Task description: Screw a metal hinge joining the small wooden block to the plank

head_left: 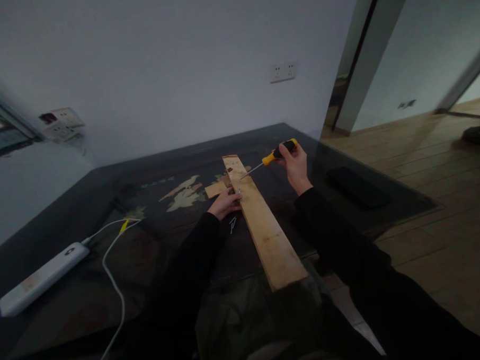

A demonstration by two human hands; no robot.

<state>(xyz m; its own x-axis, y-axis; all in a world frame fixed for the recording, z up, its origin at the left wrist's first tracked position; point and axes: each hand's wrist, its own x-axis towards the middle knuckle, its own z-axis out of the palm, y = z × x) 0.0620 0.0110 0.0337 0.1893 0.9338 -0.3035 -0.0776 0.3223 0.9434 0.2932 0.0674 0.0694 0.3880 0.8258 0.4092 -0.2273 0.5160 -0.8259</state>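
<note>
The screwdriver handle is yellow and black. The plank is pale tan with brown blotches. The dark tabletop bears a cream bird-like pattern.

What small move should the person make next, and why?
Probably bring the screwdriver nearer the small shiny piece by the left hand: the right hand grips the tool, its tip points at the board just beyond that piece, and the left hand could steady it.
</note>
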